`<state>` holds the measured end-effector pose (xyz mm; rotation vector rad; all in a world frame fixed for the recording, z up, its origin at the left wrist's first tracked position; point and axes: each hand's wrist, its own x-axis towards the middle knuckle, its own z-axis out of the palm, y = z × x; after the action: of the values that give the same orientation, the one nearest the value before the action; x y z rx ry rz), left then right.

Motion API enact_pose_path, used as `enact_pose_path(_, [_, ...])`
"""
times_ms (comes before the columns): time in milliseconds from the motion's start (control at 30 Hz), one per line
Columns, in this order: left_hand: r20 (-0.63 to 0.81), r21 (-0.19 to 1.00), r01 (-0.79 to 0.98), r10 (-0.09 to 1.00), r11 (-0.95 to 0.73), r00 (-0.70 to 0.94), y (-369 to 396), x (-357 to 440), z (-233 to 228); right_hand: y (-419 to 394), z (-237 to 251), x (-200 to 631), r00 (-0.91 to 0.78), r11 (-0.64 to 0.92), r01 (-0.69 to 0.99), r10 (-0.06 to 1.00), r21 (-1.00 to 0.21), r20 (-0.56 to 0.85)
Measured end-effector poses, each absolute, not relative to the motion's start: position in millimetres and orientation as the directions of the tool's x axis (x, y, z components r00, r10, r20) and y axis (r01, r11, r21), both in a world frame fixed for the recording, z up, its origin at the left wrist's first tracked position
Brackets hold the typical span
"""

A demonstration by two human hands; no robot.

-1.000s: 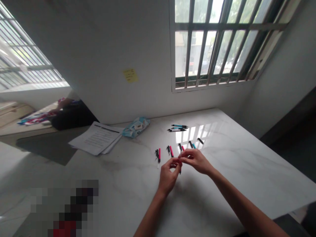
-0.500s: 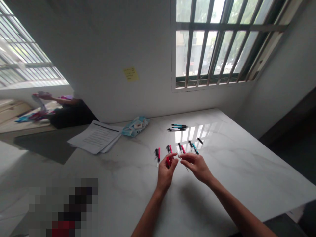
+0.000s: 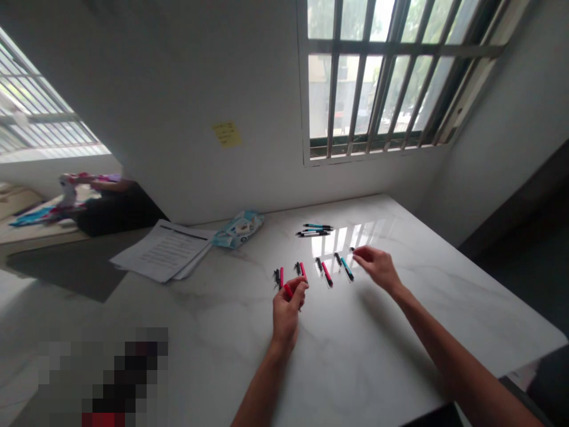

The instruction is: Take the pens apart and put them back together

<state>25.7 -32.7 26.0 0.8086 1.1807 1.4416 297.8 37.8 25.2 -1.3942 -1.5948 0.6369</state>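
My left hand [image 3: 287, 305] is closed around a red pen barrel [image 3: 288, 290], held above the near side of the row of pen parts. Further right, my right hand [image 3: 376, 264] reaches down to the table with thumb and fingers pinched on a small black pen part [image 3: 352, 249], mostly hidden by the fingertips. Between the hands lie a red barrel [image 3: 327, 274] with a black piece [image 3: 319, 264] beside it, and a blue barrel [image 3: 347, 269] with another black piece [image 3: 338, 258]. More red barrels [image 3: 281, 276] with black pieces [image 3: 297, 268] lie by my left hand.
Several assembled pens [image 3: 315, 230] lie in a group farther back. A blue soft packet [image 3: 239, 229] and printed papers [image 3: 162, 252] rest at the back left of the marble-patterned table [image 3: 213, 344]. A yellow note [image 3: 227, 134] sticks to the wall. Another person [image 3: 113, 204] sits at far left.
My hands have parted. The right hand has moved right and away from me to the black pen part, and the thin rod it held is no longer visible. The left hand keeps the red barrel.
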Motion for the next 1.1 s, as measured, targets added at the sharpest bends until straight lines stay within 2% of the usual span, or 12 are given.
enact_pose_path(67, [-0.113,0.952,-0.301,0.972,0.048,-0.203,-33.4,27.1,25.8,58.7,14.1,326.1,0.154,0.145,0.614,0.942,-0.776,0.298])
enact_pose_path(133, [-0.118,0.953,-0.296,0.974,0.056,-0.196,-34.0,28.3,25.4,69.4,0.4,342.4,0.194,0.063,0.690,0.944,-0.721,0.268])
enact_pose_path(300, [-0.139,0.957,-0.273,0.978,0.093,-0.154,-34.2,29.3,25.4,64.5,-21.0,342.8,0.125,0.036,0.787,0.968,-0.616,0.217])
enact_pose_path(433, [-0.145,0.961,-0.256,0.979,0.106,-0.141,-33.6,29.3,23.9,56.6,-19.2,344.1,0.117,0.007,0.781,0.980,-0.625,0.158])
enact_pose_path(567, [-0.148,0.964,-0.243,0.977,0.108,-0.153,-32.6,28.5,20.8,54.4,-17.6,347.7,0.088,-0.014,0.817,0.991,-0.576,0.102])
enact_pose_path(1100, [-0.145,0.972,-0.203,0.982,0.119,-0.122,-33.1,30.2,22.4,57.7,-19.5,331.4,0.092,0.044,0.774,0.979,-0.632,0.181])
